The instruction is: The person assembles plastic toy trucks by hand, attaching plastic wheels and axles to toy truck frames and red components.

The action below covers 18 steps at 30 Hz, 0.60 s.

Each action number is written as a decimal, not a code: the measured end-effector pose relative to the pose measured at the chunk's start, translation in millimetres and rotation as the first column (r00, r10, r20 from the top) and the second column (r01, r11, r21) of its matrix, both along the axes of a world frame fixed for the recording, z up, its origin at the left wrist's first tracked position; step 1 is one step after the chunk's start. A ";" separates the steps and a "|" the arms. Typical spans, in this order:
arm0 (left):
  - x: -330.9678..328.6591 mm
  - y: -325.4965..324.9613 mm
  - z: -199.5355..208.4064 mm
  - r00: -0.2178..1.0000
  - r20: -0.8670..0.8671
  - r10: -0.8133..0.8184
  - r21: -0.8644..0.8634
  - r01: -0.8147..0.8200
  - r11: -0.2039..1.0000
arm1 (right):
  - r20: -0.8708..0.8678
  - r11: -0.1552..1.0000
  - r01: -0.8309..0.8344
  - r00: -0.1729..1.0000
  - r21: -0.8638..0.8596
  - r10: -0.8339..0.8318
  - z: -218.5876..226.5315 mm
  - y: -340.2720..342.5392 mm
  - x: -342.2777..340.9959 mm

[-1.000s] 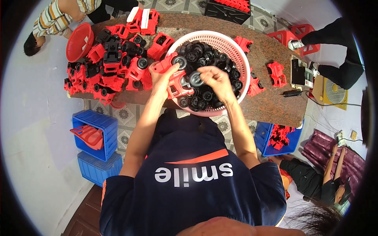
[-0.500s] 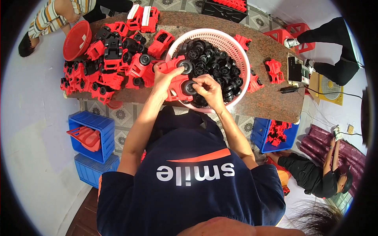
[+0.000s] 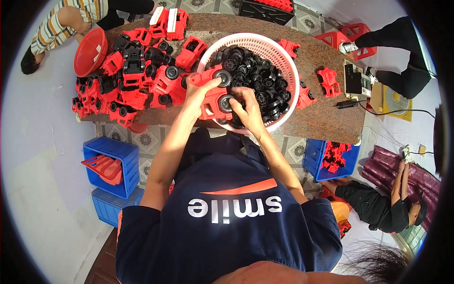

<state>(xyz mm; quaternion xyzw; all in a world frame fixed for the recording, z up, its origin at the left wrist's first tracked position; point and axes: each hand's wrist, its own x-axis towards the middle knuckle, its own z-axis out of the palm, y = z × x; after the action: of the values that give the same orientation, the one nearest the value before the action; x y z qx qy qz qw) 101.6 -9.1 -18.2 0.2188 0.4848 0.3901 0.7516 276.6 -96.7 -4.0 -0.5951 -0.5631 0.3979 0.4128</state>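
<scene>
My left hand [image 3: 194, 97] is closed around a red plastic toy truck [image 3: 211, 110], its thumb lying against the upper black wheel [image 3: 222, 77]. My right hand [image 3: 249, 112] is at the truck's right side. Its thumb presses the lower black wheel [image 3: 226, 103], and its bent fingers reach toward the gap between the two wheels, their tips partly hidden. Beneath the truck and both hands stands a pink-white plastic basket [image 3: 297, 80] holding many loose black wheels [image 3: 262, 75]; the truck covers its near left rim.
Red toy trucks [image 3: 135, 97] are heaped across the left of the stone table [image 3: 326, 120], beside a red basket [image 3: 90, 52]. A single truck [image 3: 328, 82] and a black cable [image 3: 347, 104] lie at right. Blue crates [image 3: 111, 165] flank me. Other people sit nearby.
My right hand has gone from a pinch beside the lower wheel to its thumb pressing that wheel, with the fingers spread farther from it. The left hand keeps its hold.
</scene>
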 end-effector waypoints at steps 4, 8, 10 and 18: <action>6.6 -19.6 13.0 0.995 0.100 0.016 0.078 -0.024 0.997 | -0.545 0.946 -0.164 0.838 -0.278 -0.015 -3.6 -3.4 3.6; 14.0 -57.5 41.4 0.991 -0.108 -0.079 0.210 0.101 0.973 | -0.344 0.983 -0.073 0.939 -0.171 0.010 -5.3 -18.8 4.3; 18.0 -59.8 36.4 0.990 -0.095 -0.106 0.243 0.127 0.962 | -0.455 0.974 -0.051 0.889 -0.221 -0.057 -8.1 -24.4 4.4; 10.7 24.6 33.5 0.801 -0.587 0.113 0.419 0.182 0.890 | 0.660 0.939 0.303 0.675 0.160 -0.330 -53.0 -2.2 106.8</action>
<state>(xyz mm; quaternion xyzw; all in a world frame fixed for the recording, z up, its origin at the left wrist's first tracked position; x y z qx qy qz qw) 112.2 15.5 15.3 0.5090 0.5868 0.3894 0.4949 383.4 -98.9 -57.0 -0.7791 -0.5700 0.0654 0.2524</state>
